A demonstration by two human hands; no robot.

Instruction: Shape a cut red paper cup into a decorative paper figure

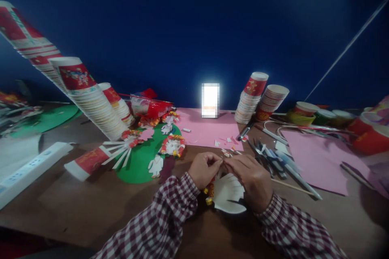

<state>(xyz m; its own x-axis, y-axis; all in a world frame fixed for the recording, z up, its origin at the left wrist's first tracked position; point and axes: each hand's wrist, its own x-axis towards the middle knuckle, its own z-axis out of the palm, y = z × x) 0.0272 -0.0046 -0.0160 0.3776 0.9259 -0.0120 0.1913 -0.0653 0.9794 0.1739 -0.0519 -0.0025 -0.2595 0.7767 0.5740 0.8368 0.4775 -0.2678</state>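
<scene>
Low over the near middle of the table, my left hand (205, 168) and my right hand (255, 178) meet with fingertips pinched together. Between and below them is a cut paper cup (229, 193), its white inside facing me and its wall slit into strips. Red and yellow curled strips (209, 194) show at its left side, beneath my left hand. Both hands are closed on the cup's upper part; my fingers cover the exact spot they grip. Just beyond the fingertips lie small paper scraps (226, 153).
A green sheet (130, 175) at left bears curled-strip paper pieces (173, 145) and white cutouts (156, 166). Tall cup stacks (94, 105) lean behind it; more cups (251, 93) stand at the back right. Pens and scissors (270, 158) lie right, near pink paper (316, 162). A power strip (33, 170) is far left.
</scene>
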